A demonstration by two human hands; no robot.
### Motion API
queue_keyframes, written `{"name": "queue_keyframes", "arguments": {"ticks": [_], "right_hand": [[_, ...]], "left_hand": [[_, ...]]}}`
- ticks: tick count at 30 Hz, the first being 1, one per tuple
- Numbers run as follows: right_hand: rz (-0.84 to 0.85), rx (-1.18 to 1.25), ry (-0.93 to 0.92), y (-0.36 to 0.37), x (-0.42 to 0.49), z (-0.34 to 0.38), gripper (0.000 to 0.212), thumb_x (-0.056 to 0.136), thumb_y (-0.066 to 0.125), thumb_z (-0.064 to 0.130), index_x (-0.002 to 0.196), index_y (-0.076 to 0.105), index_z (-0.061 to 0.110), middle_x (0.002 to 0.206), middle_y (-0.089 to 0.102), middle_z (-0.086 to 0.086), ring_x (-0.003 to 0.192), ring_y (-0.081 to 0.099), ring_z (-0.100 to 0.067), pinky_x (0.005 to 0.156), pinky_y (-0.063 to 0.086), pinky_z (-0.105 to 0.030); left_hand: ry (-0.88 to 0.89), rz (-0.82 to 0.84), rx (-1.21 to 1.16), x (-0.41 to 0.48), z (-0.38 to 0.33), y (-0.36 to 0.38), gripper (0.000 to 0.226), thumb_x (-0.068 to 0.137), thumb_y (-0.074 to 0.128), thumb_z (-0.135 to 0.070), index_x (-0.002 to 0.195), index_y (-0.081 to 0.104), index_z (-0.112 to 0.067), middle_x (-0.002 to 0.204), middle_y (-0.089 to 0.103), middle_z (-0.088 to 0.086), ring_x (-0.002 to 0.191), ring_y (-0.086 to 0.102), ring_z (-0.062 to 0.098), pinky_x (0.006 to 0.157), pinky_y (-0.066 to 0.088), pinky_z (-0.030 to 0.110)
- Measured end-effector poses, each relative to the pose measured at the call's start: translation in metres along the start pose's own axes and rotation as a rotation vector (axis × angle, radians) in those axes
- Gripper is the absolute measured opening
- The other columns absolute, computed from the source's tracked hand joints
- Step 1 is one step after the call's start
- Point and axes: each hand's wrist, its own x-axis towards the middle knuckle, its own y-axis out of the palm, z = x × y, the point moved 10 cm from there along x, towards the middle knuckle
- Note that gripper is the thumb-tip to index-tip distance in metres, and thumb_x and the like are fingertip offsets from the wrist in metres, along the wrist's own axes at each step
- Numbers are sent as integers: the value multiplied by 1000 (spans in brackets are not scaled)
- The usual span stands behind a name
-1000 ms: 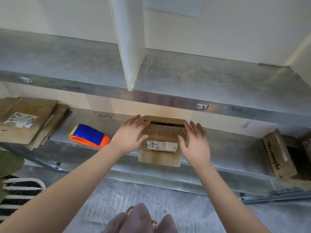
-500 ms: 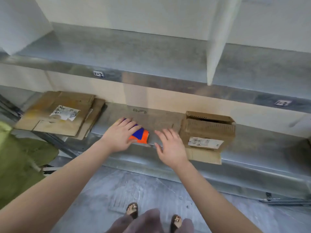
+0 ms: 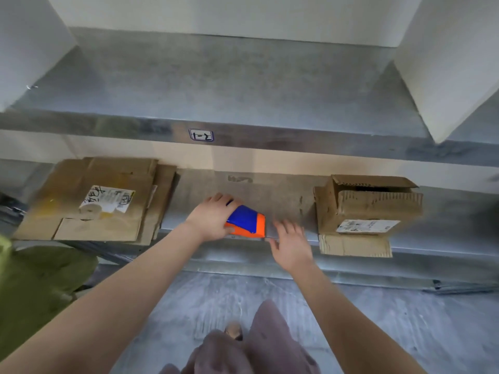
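Observation:
A blue and orange tape dispenser (image 3: 247,221) lies near the front edge of the lower metal shelf (image 3: 445,228). My left hand (image 3: 213,218) grips its left end, fingers curled over the top. Just right of the dispenser, my right hand (image 3: 290,245) hovers with its fingers spread and relaxed, holding nothing. A small open cardboard box (image 3: 367,209) with a white label stands on the shelf further right, one flap hanging over the edge.
A stack of flattened cardboard (image 3: 94,203) with a handwritten label lies at the shelf's left. The upper shelf (image 3: 216,85) carries a tag reading 1-2 and white dividers on both sides. A green bag (image 3: 32,287) sits on the floor at the left.
Both hands left the cardboard box and moved left. My left hand now holds the tape dispenser and has drawn it toward the shelf's front edge. The view panned left.

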Motion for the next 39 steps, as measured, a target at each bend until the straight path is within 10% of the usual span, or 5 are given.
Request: {"name": "queue_keyframes", "arguments": {"ticks": [7, 39], "right_hand": [[11, 58, 26, 11, 4, -8, 52, 97, 50, 34, 146, 40, 20, 149, 39, -9, 139, 30, -30, 117, 23, -44], [139, -82, 11, 19, -4, -6, 63, 101, 37, 44, 155, 6, 33, 163, 5, -2, 150, -1, -29, 122, 3, -48]], "left_hand": [[-24, 186, -192, 12, 18, 15, 62, 79, 71, -42, 131, 42, -28, 111, 53, 3, 103, 50, 25, 84, 43, 33], [-92, 4, -399, -35, 32, -4, 65, 70, 81, -40, 128, 54, -27, 121, 60, -7, 107, 54, 12, 87, 41, 23]]}}
